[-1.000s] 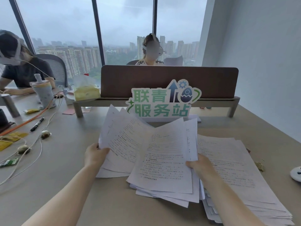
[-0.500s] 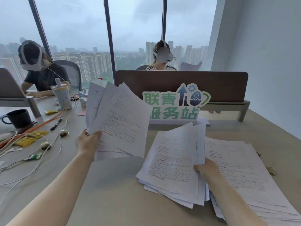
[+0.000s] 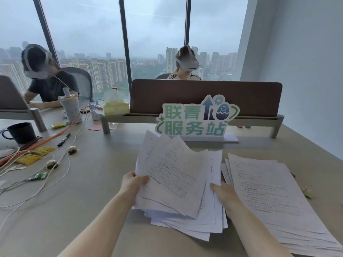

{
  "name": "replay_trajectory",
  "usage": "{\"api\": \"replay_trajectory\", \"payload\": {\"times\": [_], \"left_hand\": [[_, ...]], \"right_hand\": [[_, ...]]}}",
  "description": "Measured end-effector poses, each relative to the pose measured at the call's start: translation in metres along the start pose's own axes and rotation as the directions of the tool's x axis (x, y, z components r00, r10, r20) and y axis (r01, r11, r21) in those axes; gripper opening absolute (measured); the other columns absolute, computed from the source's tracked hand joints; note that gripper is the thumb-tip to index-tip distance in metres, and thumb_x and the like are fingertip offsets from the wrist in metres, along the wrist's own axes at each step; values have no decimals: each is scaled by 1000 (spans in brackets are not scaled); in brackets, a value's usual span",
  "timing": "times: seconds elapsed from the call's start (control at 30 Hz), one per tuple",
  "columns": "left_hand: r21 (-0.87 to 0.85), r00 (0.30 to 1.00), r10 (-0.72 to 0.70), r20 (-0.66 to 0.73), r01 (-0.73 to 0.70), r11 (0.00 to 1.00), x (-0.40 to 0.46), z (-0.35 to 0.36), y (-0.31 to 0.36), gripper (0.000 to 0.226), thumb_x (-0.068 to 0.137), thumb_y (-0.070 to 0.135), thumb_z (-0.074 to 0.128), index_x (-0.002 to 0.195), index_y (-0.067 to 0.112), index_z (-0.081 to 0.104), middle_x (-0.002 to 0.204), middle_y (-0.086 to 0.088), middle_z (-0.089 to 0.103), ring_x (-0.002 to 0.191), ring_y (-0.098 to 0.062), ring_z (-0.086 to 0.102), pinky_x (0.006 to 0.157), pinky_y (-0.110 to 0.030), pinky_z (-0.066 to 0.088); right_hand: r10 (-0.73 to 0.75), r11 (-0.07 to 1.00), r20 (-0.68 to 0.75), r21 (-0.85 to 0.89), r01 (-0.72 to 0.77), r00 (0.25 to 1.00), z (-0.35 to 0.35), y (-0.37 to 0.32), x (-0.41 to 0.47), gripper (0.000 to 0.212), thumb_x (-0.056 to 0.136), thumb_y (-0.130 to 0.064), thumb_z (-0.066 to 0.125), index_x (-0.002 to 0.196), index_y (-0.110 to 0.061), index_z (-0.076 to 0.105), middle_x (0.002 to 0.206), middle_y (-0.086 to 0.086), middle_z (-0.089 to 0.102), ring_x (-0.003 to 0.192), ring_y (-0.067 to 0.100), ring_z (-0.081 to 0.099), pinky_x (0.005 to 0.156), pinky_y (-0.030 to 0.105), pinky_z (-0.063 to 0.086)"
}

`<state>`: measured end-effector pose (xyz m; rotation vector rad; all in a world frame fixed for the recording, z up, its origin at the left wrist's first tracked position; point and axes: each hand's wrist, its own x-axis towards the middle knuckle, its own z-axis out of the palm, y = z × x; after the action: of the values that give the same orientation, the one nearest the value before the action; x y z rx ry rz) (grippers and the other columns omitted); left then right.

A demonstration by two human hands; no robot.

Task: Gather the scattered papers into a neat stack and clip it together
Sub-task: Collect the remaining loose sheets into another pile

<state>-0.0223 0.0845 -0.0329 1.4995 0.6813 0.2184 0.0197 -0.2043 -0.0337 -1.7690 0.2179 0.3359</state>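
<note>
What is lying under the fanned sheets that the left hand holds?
Under the fanned sheets gripped by the left hand lies a messy pile of papers on the table. Anything below that pile is covered.

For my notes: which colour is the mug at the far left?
The mug looks black, seen in the head view.

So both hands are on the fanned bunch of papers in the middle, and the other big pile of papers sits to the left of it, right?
Not quite. The left hand and right hand do hold the fanned bunch of papers in the middle, but the head view shows the other big pile of papers lying to the right of it, not the left.
</note>
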Motion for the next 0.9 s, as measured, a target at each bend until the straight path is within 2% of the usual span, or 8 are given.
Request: {"api": "replay_trajectory", "payload": {"times": [0.17,0.27,0.47,0.6,0.67,0.73,0.83,0.9], "left_hand": [[62,997,-28,65,24,998,-5,13,-9,20,75,-3,72,94,-1,67,96,-23,72,86,-38,69,81,-47,58],[160,987,-28,157,2,987,-10,17,-7,25,75,2,73,100,3,67,98,-18,73,87,-34,69,78,-42,58],[317,930,-38,365,-86,944,-13,18,-5,34,73,3,75,107,8,69,97,-10,76,87,-26,73,82,-37,59],[357,954,65,293,-172,918,-9,17,-5,21,76,15,77,96,16,69,92,-5,75,83,-22,73,79,-39,60],[363,969,124,214,-197,911,-5,14,-5,18,76,16,77,91,17,68,92,-6,75,82,-23,72,80,-41,59],[286,971,125,204,-182,941,-2,10,-2,31,70,14,76,99,13,66,101,-12,73,85,-25,71,82,-41,58],[-35,944,59,323,-51,998,0,5,8,65,66,13,80,125,12,52,115,-16,69,96,-33,71,81,-45,58],[-181,908,64,413,13,983,-2,2,18,65,72,15,81,129,11,49,118,-16,69,100,-33,70,79,-43,59]], "right_hand": [[-43,998,46,37,41,998,0,1,2,30,89,-32,69,115,-18,66,106,2,71,93,21,68,81,34,55],[-60,997,77,43,57,995,2,0,2,26,85,-19,75,110,-17,68,100,0,71,85,14,68,62,23,50],[-36,999,62,-34,38,997,3,2,6,25,81,-3,75,105,-5,71,98,9,74,86,25,71,68,30,56],[-104,994,26,-42,105,994,4,4,5,21,85,-6,70,106,-8,69,106,12,71,91,26,68,80,36,55],[-152,988,26,13,152,988,3,3,3,19,85,-5,70,103,-12,68,108,10,71,90,22,67,76,32,55],[-200,976,44,101,194,979,2,-2,-1,19,84,-2,70,97,-16,68,108,8,71,91,19,68,71,27,55],[-273,942,63,222,253,960,-1,-17,-11,25,84,1,70,101,-17,67,105,4,72,94,20,69,68,24,58],[-336,917,62,249,312,940,-2,-27,-19,27,85,1,69,106,-16,65,101,-1,72,92,16,69,62,17,57]]}}
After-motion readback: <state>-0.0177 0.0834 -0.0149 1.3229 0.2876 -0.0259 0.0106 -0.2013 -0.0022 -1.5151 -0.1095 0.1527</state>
